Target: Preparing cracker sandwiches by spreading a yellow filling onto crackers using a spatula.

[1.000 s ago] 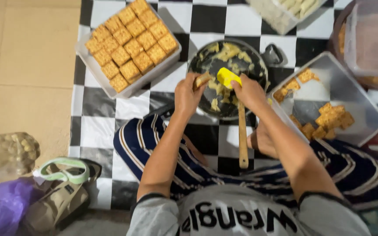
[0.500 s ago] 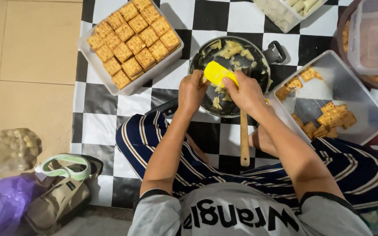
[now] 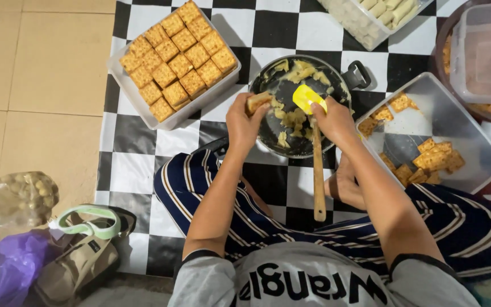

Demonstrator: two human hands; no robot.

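Cracker (image 3: pixel 257 102): small, square, golden-brown, pinched in the left hand (image 3: pixel 244 122) with fingers closed around its lower edge; it sits tilted over the left rim of the pan (image 3: pixel 279 136), a little pale filling showing on it. Spatula (image 3: pixel 313 142): yellow blade, long wooden handle; the right hand (image 3: pixel 332 118) is wrapped shut around the handle just below the blade, blade over the pan's middle, handle running down toward the lap. Pan: dark, round, with clumps of pale yellow filling spread across its floor, black handle stub at upper right; it stands on a black-and-white checked mat (image 3: pixel 143 170). Upper left of the pan, just beside it, a white tray (image 3: pixel 121 85) packed with rows of crackers laid flat. Right of the pan, touching or nearly so, a clear tub (image 3: pixel 467 131) with a scatter of crackers, some along its left wall, some in a heap at the right. Top edge: another white tray (image 3: pixel 365 28) of pale pieces. Far right: a clear box (image 3: pixel 484 57) resting on a brown bowl. Striped trousers (image 3: pixel 200 187) below the pan. Lower left, off the mat on the tile: a bag of round nuts (image 3: pixel 24 196), a purple bag (image 3: pixel 12 264), a tan pouch (image 3: pixel 80 261) with a green strap.
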